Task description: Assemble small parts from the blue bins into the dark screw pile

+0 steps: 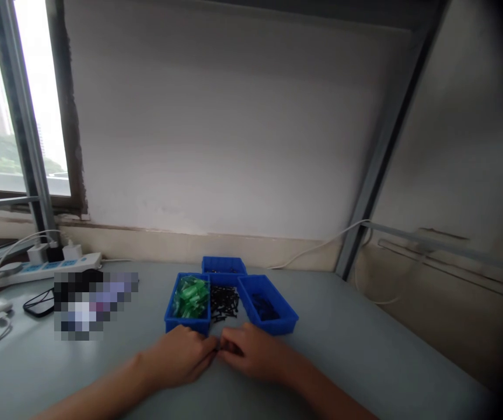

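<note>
My left hand (190,353) and my right hand (251,350) meet at the fingertips, low over the table. Both are closed in a pinch around something small and dark that I cannot make out. Just beyond my left hand stands a blue bin (170,312) holding green plastic pieces (191,296). Past my right hand, a second blue bin (284,306) holds dark pieces (264,306). Between the two bins lies a pile of black screws (225,300). A third blue bin (224,262) sits behind them, its small contents barely visible.
On the grey table (343,344), a white power strip (54,266) with plugs and cables lies at the back left. A blurred-out item (96,303) rests in front of it. A metal post (387,151) rises at the right, with a white cable (321,245) along the wall.
</note>
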Demonstrator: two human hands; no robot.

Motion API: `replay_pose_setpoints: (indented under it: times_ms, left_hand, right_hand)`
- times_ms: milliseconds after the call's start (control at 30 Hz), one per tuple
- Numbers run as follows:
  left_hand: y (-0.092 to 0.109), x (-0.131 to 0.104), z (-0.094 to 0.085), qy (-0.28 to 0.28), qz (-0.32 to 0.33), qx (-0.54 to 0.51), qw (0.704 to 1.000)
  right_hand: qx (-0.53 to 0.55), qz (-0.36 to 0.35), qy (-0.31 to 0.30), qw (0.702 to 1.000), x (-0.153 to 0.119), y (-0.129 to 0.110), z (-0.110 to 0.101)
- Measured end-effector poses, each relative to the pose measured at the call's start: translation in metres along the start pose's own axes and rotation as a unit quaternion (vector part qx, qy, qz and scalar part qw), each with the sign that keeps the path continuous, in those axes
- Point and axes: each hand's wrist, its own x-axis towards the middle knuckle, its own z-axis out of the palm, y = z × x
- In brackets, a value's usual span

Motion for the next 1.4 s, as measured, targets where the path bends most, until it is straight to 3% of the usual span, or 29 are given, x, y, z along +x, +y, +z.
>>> replay_pose_setpoints:
  times_ms: [233,567,967,1200,1400]
  left_hand:
    - [0.0002,0.0003,0.0007,0.003,0.019,-0.003,1.000]
    - [0.0038,0.0008,-0.0075,0.002,-0.026,-0.017,1.000]
    - [-0.0003,0.0007,0.0003,0.095,0.053,-0.053,0.993]
    - [-0.0001,0.0005,0.0008,0.097,0.076,-0.036,0.992]
    - [-0.0006,0.0008,0.0012,0.076,0.036,-0.026,0.996]
  right_hand:
    - [0.030,-0.009,-0.006,0.999,-0.0017,-0.0016,-0.0003]
    - [-0.018,0.008,-0.005,1.000,0.0017,-0.0016,-0.0005]
    - [-0.029,-0.016,-0.015,0.999,0.0038,0.0032,0.0044]
    - [-0.029,-0.012,-0.014,0.999,0.0034,0.0030,0.0044]
    - [0.023,-0.018,-0.011,1.000,0.0002,0.0046,0.0047]
